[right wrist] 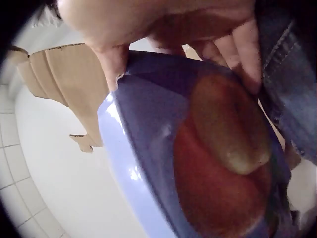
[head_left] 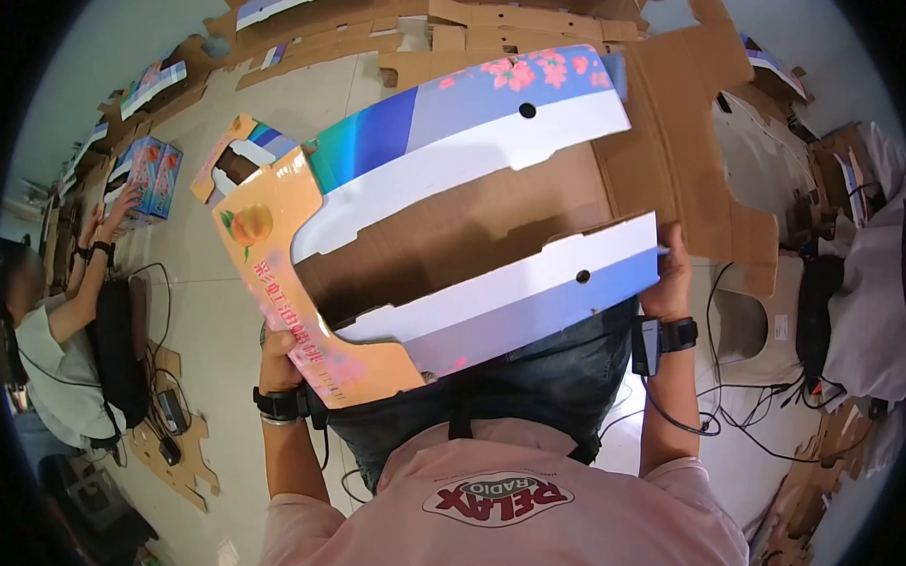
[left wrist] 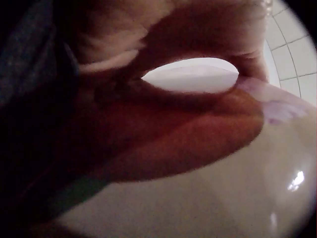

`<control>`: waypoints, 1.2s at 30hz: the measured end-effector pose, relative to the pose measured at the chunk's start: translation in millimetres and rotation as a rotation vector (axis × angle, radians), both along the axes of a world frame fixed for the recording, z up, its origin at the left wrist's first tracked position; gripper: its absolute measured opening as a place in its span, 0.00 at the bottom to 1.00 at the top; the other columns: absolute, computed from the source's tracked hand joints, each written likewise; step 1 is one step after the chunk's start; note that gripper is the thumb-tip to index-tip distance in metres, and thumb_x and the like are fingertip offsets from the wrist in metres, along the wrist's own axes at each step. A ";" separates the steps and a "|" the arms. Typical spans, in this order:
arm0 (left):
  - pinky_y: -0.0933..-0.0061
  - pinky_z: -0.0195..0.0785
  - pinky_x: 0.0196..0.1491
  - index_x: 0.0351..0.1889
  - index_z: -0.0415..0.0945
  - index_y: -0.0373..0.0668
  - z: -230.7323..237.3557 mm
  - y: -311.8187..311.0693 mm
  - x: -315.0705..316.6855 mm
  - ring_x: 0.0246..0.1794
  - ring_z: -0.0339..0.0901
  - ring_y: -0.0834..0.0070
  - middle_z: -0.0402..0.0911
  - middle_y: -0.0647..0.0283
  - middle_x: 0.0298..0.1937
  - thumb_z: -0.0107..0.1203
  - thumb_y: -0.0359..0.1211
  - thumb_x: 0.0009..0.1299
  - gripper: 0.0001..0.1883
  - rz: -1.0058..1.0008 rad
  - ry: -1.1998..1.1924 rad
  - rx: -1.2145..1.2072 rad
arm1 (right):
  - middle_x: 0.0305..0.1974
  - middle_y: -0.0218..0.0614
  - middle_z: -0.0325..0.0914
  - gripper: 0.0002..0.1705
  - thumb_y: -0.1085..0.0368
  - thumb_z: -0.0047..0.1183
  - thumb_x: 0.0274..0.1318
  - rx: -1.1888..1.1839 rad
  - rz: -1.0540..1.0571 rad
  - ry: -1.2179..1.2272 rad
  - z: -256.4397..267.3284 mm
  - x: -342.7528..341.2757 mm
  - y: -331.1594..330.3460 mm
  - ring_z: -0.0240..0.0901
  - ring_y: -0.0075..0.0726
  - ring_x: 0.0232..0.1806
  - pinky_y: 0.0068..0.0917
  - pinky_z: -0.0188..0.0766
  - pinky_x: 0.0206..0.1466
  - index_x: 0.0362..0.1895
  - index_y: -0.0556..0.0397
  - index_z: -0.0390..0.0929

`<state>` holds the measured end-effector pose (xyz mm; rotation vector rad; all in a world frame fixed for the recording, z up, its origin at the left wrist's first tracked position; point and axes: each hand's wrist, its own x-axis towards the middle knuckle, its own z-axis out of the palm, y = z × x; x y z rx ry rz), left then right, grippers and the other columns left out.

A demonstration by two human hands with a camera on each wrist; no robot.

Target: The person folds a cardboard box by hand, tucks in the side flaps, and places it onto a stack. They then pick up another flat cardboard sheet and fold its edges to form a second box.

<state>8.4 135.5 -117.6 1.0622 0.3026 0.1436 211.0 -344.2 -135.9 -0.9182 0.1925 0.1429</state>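
A partly folded cardboard fruit box [head_left: 371,206] with an open top is held over the person's lap. It has blue and white sides, a peach-printed orange end at the left and an unfolded brown end flap [head_left: 667,136] at the right. My left hand [head_left: 279,361] grips the lower part of the orange end; in the left wrist view that hand [left wrist: 198,29] is dark and close over a glossy printed panel [left wrist: 218,198]. At the near right corner, my right hand [head_left: 669,280] holds the blue side. Thumb and fingers of the right hand [right wrist: 168,25] straddle the cardboard edge.
A smaller-looking printed box [head_left: 239,161] stands beyond the orange end. At the left, another person [head_left: 60,327] handles a blue printed box [head_left: 152,179]. Flat cardboard pieces [head_left: 534,26] line the back. Cables [head_left: 768,442] trail over the floor at right, near a plastic stool [head_left: 749,318].
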 end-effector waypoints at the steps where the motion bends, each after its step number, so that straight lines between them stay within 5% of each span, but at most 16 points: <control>1: 0.68 0.75 0.48 0.58 0.67 0.39 -1.4 1.4 -1.5 0.44 0.79 0.69 0.78 0.62 0.46 0.64 0.41 0.52 0.35 0.001 -0.002 -0.011 | 0.50 0.36 0.78 0.29 0.43 0.49 0.62 0.000 -0.001 -0.001 -11.7 6.0 -14.7 0.74 0.37 0.51 0.36 0.71 0.52 0.55 0.52 0.73; 3: 0.68 0.75 0.48 0.58 0.67 0.39 5.0 -2.6 -0.6 0.44 0.79 0.70 0.78 0.62 0.46 0.64 0.41 0.51 0.35 -0.037 -0.017 -0.028 | 0.53 0.38 0.76 0.32 0.41 0.46 0.63 0.220 0.173 0.064 -38.2 19.7 -42.6 0.73 0.41 0.54 0.39 0.71 0.56 0.59 0.51 0.70; 9: 0.68 0.75 0.47 0.58 0.67 0.39 1.4 -3.0 4.5 0.43 0.79 0.70 0.78 0.62 0.46 0.64 0.41 0.52 0.35 -0.040 -0.003 -0.016 | 0.56 0.41 0.74 0.35 0.37 0.41 0.63 0.190 0.040 0.105 -61.9 19.4 -52.4 0.73 0.44 0.55 0.38 0.74 0.55 0.61 0.52 0.67; 12: 0.69 0.76 0.46 0.58 0.66 0.39 3.7 -6.6 7.6 0.43 0.80 0.70 0.79 0.62 0.46 0.64 0.41 0.52 0.35 -0.052 -0.012 -0.016 | 0.48 0.47 0.78 0.44 0.29 0.45 0.55 0.165 -0.037 0.121 -38.6 10.1 -35.2 0.78 0.44 0.47 0.37 0.76 0.50 0.55 0.57 0.71; 17: 0.68 0.76 0.45 0.58 0.66 0.39 5.7 -9.5 7.3 0.42 0.80 0.70 0.79 0.62 0.45 0.64 0.42 0.51 0.36 -0.035 -0.024 -0.016 | 0.52 0.40 0.76 0.37 0.37 0.49 0.54 0.284 -0.077 0.112 -6.2 -8.3 -23.8 0.76 0.45 0.50 0.40 0.76 0.50 0.57 0.53 0.70; 21: 0.69 0.76 0.45 0.56 0.68 0.40 5.5 -8.1 3.8 0.41 0.80 0.70 0.79 0.62 0.44 0.63 0.43 0.52 0.34 0.006 -0.027 -0.012 | 0.51 0.43 0.77 0.37 0.44 0.52 0.47 0.234 -0.032 0.024 -52.7 -14.7 -70.0 0.76 0.46 0.48 0.42 0.76 0.49 0.57 0.55 0.70; 23: 0.69 0.76 0.44 0.54 0.69 0.40 3.7 -7.0 2.7 0.40 0.80 0.71 0.80 0.62 0.43 0.63 0.43 0.52 0.32 0.028 -0.048 -0.009 | 0.52 0.46 0.76 0.38 0.47 0.51 0.43 0.543 0.152 -0.059 -46.5 -23.6 -77.5 0.76 0.47 0.48 0.43 0.75 0.50 0.58 0.58 0.68; 25: 0.69 0.76 0.42 0.50 0.72 0.41 -12.4 8.3 -3.2 0.38 0.80 0.71 0.81 0.62 0.40 0.63 0.45 0.53 0.28 0.081 -0.014 -0.104 | 0.53 0.48 0.76 0.37 0.48 0.49 0.48 0.525 0.145 -0.160 -35.3 -27.4 -72.6 0.76 0.46 0.49 0.43 0.75 0.51 0.59 0.60 0.67; 28: 0.68 0.76 0.40 0.48 0.74 0.42 -14.5 7.2 -5.4 0.37 0.80 0.69 0.81 0.63 0.39 0.61 0.46 0.54 0.27 0.085 0.028 -0.152 | 0.53 0.47 0.75 0.38 0.45 0.49 0.53 0.799 0.319 -0.274 -31.9 -28.6 -72.8 0.75 0.47 0.50 0.43 0.74 0.53 0.61 0.59 0.66; 31: 0.67 0.76 0.42 0.50 0.72 0.41 -15.7 9.2 -6.4 0.39 0.80 0.68 0.81 0.63 0.41 0.60 0.47 0.56 0.27 0.060 0.036 -0.196 | 0.56 0.45 0.74 0.39 0.39 0.47 0.57 0.791 0.281 -0.328 -23.3 -21.6 -41.9 0.72 0.47 0.55 0.43 0.71 0.57 0.62 0.57 0.66; 33: 0.66 0.75 0.45 0.51 0.72 0.41 -20.9 12.6 -5.0 0.41 0.80 0.68 0.81 0.62 0.43 0.59 0.46 0.56 0.28 0.031 0.035 -0.233 | 0.59 0.45 0.71 0.46 0.31 0.43 0.56 0.302 -0.222 0.013 -23.7 -19.4 -10.3 0.67 0.49 0.60 0.45 0.66 0.62 0.64 0.56 0.64; 34: 0.65 0.74 0.47 0.53 0.71 0.41 -23.6 10.6 -2.3 0.43 0.79 0.67 0.80 0.62 0.44 0.58 0.46 0.57 0.28 0.020 0.026 -0.220 | 0.59 0.45 0.71 0.46 0.31 0.43 0.56 0.299 -0.218 0.011 -13.2 -24.3 9.9 0.67 0.49 0.60 0.45 0.66 0.62 0.64 0.56 0.64; 36: 0.64 0.71 0.54 0.55 0.70 0.39 -15.1 -12.6 3.8 0.48 0.78 0.67 0.79 0.60 0.48 0.55 0.44 0.61 0.27 0.036 -0.006 -0.211 | 0.64 0.44 0.65 0.51 0.26 0.42 0.54 0.636 0.302 -0.086 13.1 -38.5 45.9 0.60 0.49 0.65 0.48 0.57 0.68 0.67 0.55 0.58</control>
